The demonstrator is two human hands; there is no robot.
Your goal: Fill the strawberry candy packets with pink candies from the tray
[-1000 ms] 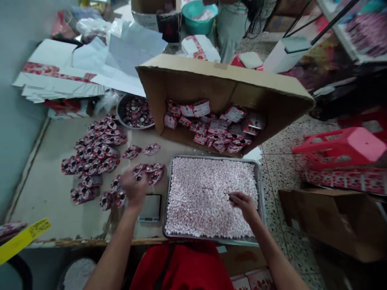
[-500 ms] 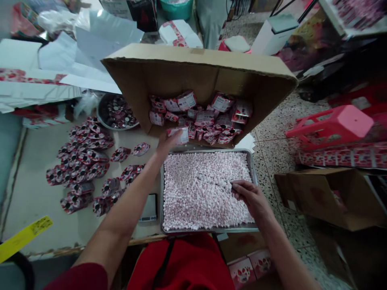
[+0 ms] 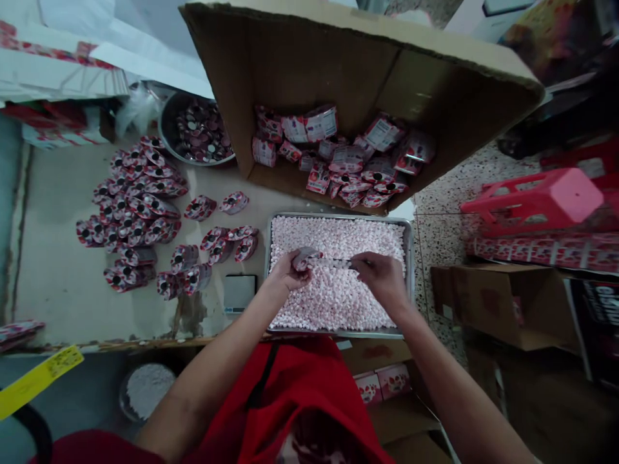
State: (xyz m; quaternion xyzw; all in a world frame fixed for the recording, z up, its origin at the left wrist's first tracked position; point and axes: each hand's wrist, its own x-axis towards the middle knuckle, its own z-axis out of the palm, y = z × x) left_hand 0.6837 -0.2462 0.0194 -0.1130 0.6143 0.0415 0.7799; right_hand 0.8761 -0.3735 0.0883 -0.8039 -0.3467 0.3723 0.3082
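Over the metal tray [image 3: 410, 258] of small white-pink pellets [image 3: 333, 303], my left hand [image 3: 286, 274] grips a small printed pouch [image 3: 306, 258], its fingers wrapped round the lower side. My right hand [image 3: 380, 274] pinches the dark handle of a spoon [image 3: 342, 263] that carries pellets. The spoon's tip is close to the pouch's right side; whether it is inside the mouth I cannot tell. Left of the tray, a small digital scale [image 3: 240, 291] lies on the table, with several similar pouches [image 3: 185, 259] standing beyond it.
Behind the tray, a cardboard box [image 3: 309, 58] lies on its side with several pouches [image 3: 345, 159] inside. A metal bowl of small round lids [image 3: 203, 132] stands at the back left. Many pouches [image 3: 138, 200] are grouped at the left. A pink stool [image 3: 532, 196] stands on the right.
My left hand has come from the box front down over the tray with a pouch. My right hand has raised the spoon from the pellets toward it. The view has tilted down.
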